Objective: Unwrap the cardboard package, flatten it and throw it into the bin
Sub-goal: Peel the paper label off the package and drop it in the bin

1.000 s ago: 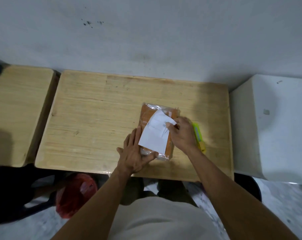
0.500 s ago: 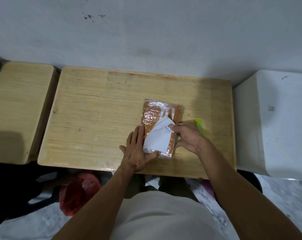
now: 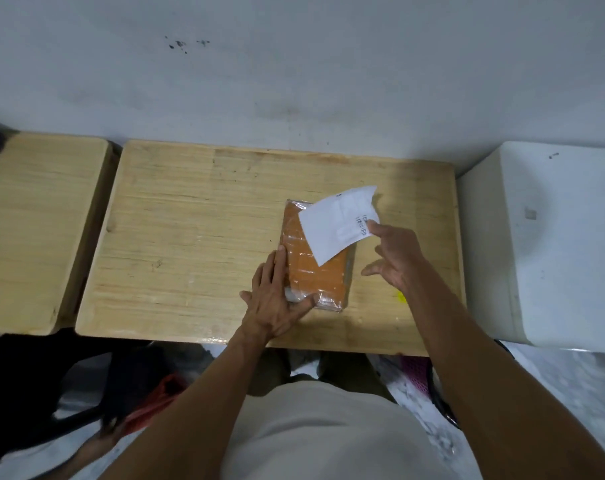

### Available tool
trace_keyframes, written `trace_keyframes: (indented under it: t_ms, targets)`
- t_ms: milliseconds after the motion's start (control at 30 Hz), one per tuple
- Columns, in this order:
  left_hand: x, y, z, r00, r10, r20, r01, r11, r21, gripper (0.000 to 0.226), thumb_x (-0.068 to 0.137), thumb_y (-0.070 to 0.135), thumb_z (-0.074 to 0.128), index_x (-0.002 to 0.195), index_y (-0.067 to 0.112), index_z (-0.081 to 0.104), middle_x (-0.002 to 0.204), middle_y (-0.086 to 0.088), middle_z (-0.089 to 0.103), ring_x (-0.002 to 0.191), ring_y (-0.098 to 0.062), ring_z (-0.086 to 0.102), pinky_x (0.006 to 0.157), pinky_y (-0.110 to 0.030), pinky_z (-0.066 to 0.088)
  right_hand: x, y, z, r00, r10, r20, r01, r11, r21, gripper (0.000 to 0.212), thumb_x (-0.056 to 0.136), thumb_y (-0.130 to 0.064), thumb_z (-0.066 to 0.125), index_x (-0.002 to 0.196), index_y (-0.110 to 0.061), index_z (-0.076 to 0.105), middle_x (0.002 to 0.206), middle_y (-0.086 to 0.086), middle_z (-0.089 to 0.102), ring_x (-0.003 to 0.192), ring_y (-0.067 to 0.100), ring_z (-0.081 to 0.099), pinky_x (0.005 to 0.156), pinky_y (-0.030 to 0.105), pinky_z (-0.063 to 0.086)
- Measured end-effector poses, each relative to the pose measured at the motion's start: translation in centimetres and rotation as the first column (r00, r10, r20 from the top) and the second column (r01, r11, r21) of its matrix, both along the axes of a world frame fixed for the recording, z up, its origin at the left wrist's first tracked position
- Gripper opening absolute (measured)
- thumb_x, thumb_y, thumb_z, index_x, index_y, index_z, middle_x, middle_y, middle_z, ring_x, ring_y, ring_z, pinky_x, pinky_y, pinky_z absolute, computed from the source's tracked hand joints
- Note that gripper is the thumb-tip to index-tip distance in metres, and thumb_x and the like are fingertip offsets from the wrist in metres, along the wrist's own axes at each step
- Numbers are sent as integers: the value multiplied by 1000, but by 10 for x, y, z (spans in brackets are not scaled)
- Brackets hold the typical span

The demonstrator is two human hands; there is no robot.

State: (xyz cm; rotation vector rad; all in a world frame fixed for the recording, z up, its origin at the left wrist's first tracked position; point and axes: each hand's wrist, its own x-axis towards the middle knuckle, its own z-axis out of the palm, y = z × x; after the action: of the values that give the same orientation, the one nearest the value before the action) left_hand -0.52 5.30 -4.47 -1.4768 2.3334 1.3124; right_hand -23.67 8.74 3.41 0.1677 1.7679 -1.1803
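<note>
A flat brown cardboard package (image 3: 314, 271) wrapped in clear plastic lies on the wooden table (image 3: 190, 237), right of its middle. My left hand (image 3: 276, 299) lies flat against the package's left edge and near corner, pinning it down. My right hand (image 3: 394, 258) is raised to the right of the package and pinches a white paper label (image 3: 339, 223) by its right edge. The label hangs free above the package's far right part, with a barcode showing near my fingers.
A yellow object (image 3: 402, 296) peeks out under my right wrist. A second wooden table (image 3: 34, 220) stands to the left and a white box (image 3: 543, 244) to the right. A red bag (image 3: 155, 400) and a pink basket (image 3: 417, 372) sit on the floor below the table's front edge.
My right hand has peeled the white label off the package and lifted it up and to the right. My left hand has stayed pressed on the package.
</note>
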Motion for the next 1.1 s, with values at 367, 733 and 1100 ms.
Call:
trace_keyframes:
  t_ms: [367, 733, 1100]
  targets:
    - [18, -16, 54, 964, 183, -194, -161, 979, 127, 112, 73, 80, 57, 160, 33, 5, 168, 7, 11, 154, -15, 11, 123, -49, 21, 15, 17, 21, 968, 132, -213, -144, 989, -40, 43, 88, -23, 70, 49, -20, 52, 46, -8, 29, 52, 16, 25, 66, 38, 35]
    - [-35, 1, 114, 615, 689, -383, -515, 719, 467, 48, 83, 23, 81, 125, 20, 57, 111, -2, 71, 90, -11, 71, 59, -17, 54, 46, 41, 28, 979, 105, -176, -137, 975, -175, 46, 89, -35, 70, 103, 8, 61, 114, 28, 61, 81, 18, 60, 76, 47, 56]
    - [-27, -1, 119, 652, 672, -351, -430, 710, 558, 30, 80, 5, 80, 108, 7, 69, 102, -9, 77, 93, -31, 72, 69, -38, 57, 38, 61, 35, 994, 68, -84, -85, 971, -222, 18, 90, -29, 70, 93, -11, 74, 93, 2, 78, 82, 14, 69, 73, 31, 55]
